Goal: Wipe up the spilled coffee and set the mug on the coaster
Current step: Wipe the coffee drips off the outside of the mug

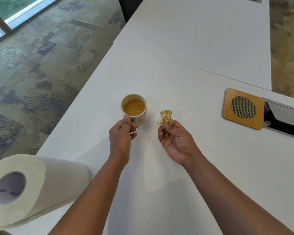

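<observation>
A small cream mug [134, 106] with tan coffee inside is at the middle of the white table [185, 48]. My left hand [121, 135] grips its near side, thumb on the rim; whether the mug rests on the table or is lifted I cannot tell. My right hand [175, 139], palm up, pinches a crumpled, coffee-stained paper towel wad [165, 117] just right of the mug. A square wooden coaster [243, 108] with a round woven inset lies to the right, apart from both hands. A faint damp sheen [153, 100] shows on the table beside the mug.
A paper towel roll [31, 187] lies on its side at the near left table corner. An open cable hatch [285, 119] is set in the table just right of the coaster. The table's left edge drops to patterned carpet [32, 73].
</observation>
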Available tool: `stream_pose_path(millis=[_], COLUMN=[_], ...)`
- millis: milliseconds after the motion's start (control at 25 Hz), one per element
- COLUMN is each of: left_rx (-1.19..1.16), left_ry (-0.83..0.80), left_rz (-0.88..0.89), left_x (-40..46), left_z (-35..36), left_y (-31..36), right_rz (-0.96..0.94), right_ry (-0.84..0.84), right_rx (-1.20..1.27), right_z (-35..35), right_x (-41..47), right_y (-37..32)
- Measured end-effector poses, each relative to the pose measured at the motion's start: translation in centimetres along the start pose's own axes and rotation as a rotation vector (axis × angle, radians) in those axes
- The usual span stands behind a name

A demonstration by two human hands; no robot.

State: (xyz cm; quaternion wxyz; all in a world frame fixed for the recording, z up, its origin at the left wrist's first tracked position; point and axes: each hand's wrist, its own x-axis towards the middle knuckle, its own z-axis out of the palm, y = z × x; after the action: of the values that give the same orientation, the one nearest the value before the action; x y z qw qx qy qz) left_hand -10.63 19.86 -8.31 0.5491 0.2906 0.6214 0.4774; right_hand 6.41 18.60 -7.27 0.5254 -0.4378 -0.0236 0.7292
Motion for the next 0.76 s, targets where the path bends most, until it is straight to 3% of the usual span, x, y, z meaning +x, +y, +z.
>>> stream_pose_path(millis=[400,760], left_rx=[-0.097,-0.1], left_ry=[-0.128,-0.147], left_rz=[-0.115,-0.25], left_x=[0.4,1.2], left_z=[-1.3,-2.4], left_y=[0.5,1.3], right_rz=[-0.002,-0.006], right_ry=[-0.007,-0.016], right_rx=[0.0,-0.014], right_z=[0.0,0.6], right_x=[-0.5,-1.0], right_y=[1.0,0.8])
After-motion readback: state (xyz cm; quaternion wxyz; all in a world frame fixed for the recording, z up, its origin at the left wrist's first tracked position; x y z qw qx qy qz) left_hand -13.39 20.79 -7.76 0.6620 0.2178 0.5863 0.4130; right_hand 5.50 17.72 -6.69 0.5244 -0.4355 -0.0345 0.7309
